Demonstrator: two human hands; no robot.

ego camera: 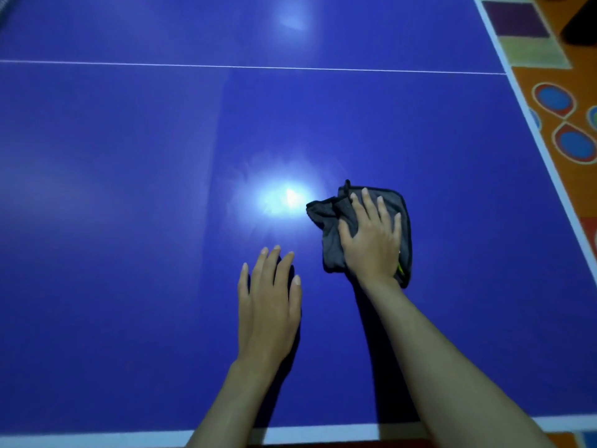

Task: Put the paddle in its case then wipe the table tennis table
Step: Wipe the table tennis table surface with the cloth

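A blue table tennis table (129, 189) with white edge lines fills the view. A dark grey cloth (326, 215) lies crumpled on it, right of centre. My right hand (371, 236) presses flat on the cloth, fingers spread, covering most of it. My left hand (269, 302) rests flat on the bare table surface just left of the cloth, fingers apart and holding nothing. No paddle or case is in view.
A bright light glare (287, 200) reflects off the table just left of the cloth. The white centre line (226, 66) crosses the far part. A patterned orange carpet (562, 124) lies beyond the table's right edge. The near white edge (307, 433) runs under my forearms.
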